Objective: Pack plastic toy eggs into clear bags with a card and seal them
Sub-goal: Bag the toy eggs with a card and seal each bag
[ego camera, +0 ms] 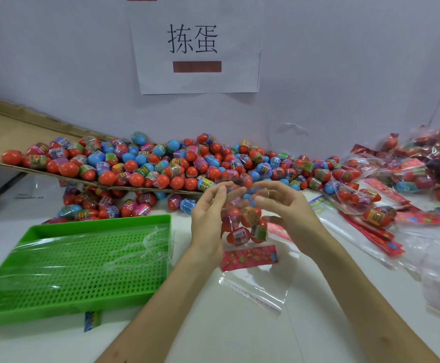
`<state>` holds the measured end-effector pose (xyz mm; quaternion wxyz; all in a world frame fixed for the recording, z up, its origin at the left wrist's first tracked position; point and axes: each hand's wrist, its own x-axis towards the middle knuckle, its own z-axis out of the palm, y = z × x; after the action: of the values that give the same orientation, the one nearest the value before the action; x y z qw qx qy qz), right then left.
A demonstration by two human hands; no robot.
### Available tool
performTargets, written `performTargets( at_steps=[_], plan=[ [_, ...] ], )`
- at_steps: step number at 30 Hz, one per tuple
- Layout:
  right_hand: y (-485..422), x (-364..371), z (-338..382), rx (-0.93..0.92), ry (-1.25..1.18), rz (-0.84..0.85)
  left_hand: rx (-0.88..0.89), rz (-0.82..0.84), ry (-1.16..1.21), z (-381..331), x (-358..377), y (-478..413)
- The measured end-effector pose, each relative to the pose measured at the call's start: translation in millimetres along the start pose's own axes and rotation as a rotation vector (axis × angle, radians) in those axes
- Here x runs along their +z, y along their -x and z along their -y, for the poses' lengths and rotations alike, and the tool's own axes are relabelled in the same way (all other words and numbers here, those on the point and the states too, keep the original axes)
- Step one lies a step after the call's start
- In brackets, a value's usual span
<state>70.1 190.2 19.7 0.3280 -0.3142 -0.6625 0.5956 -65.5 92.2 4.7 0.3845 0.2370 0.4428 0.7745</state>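
Observation:
My left hand (208,216) and my right hand (289,208) face each other above the white table and hold a clear bag (242,226) by its far end, fingertips blurred. Several red toy eggs fill the bag between my palms. A pink card (249,258) sits inside it below the eggs, and the bag's open flap (255,292) trails toward me onto the table. A big pile of loose red, blue and pink eggs (161,163) lies behind my hands.
A green perforated tray (56,305) with empty clear bags (135,247) stands at the left. Tilted cardboard (17,132) carries part of the egg pile. Packed bags (370,179) and a stack of red cards (370,231) lie at the right. A wall with a paper sign (195,43) closes the back.

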Motion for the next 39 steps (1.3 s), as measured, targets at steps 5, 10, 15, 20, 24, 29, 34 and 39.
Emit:
performTargets(
  at_steps=[5,10,15,20,24,29,34,39],
  plan=[
    [2,-2,-2,0.068,0.017,0.08,-0.049,0.035,0.058,-3,1,0],
    [1,-6,0,0.029,-0.104,0.019,-0.148,0.128,-0.02,-4,3,1],
    [3,-6,2,-0.015,-0.161,0.021,-0.221,0.188,0.038,4,1,2],
    [3,-2,5,-0.053,-0.235,0.149,-0.142,0.192,0.077,-3,1,2],
    [4,-2,7,-0.01,-0.346,0.126,-0.205,0.248,0.109,-7,3,7],
    [3,-3,7,0.017,-0.434,0.111,-0.217,0.333,0.112,-15,5,10],
    [4,-3,10,0.009,-0.497,0.174,-0.195,0.412,0.132,-18,4,15],
    [7,-2,15,0.046,-0.539,0.209,-0.183,0.501,0.123,-20,2,16]
  ],
)
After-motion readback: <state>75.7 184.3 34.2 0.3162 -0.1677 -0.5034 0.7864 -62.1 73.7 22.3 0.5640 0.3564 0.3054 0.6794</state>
